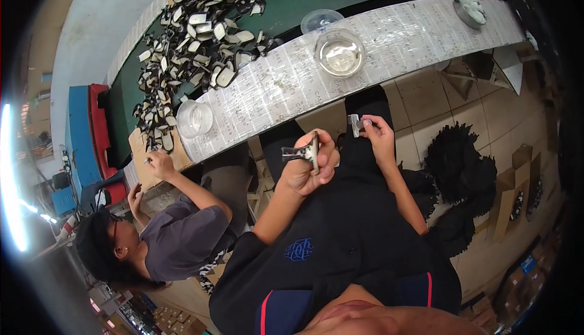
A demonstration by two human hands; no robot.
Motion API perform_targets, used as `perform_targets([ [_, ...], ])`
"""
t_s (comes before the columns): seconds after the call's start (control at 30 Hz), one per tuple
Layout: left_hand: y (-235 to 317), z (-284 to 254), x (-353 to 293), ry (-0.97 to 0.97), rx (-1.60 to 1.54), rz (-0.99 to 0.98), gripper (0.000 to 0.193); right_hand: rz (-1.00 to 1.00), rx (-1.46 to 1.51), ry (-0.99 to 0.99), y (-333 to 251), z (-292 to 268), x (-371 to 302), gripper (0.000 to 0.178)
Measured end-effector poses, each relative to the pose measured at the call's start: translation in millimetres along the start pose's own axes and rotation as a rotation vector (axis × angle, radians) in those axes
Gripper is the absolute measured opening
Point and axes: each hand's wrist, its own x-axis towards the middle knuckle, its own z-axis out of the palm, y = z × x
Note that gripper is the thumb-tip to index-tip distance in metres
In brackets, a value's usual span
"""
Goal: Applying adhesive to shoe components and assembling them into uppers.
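Fingers (pixel 322 152) of left hand (pixel 307 167) closed around metal clip (pixel 302 150).

The counter (pixel 286 82) in the upper middle of the frame is covered with white paper printed in rows of small grey text. Behind it, the belt (pixel 292 0) is dark green, and the pile of small pieces (pixel 194 37) in the upper left is black and cream. The two bowls (pixel 339 52) are clear glass. The metal clip (pixel 304 150) in the centre is silver-grey, and the small piece (pixel 355 124) right of it is grey too. The shirt (pixel 340 244) in the lower middle is black, with a blue emblem and a thin red stripe. The floor tiles (pixel 438 101) at the right are beige.
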Motion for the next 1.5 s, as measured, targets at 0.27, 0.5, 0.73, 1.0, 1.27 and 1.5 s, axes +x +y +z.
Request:
perform_targets([
  [0.27,9.7,-48.0,11.7,0.281,0.712,0.22,0.037,-0.766,-0.57,0.297,-136.4,22.3,-47.8,0.02],
  [0.5,2.3,-40.9,16.7,0.313,0.672,0.196,0.03,-1.104,-0.822,-0.171,-168.5,57.4,-57.7,0.032],
  [0.73,7.4,-42.5,9.8,0.276,0.7,0.181,0.031,-1.11,-0.905,-0.224,-159.7,75.4,-52.0,0.031],
  [1.0,16.9,-47.4,6.4,0.296,0.629,0.207,0.033,-1.041,-0.776,-0.249,-167.3,86.6,-63.2,0.03],
  [1.27,24.0,-51.4,-5.4,0.111,0.255,0.163,0.043,-0.517,-0.252,-0.175,-154.1,61.4,-60.2,0.015],
  [1.5,30.6,-52.0,-13.6,-0.07,-0.074,0.145,0.043,-0.095,-0.181,-0.065,-32.7,18.4,-14.2,0.015],
])
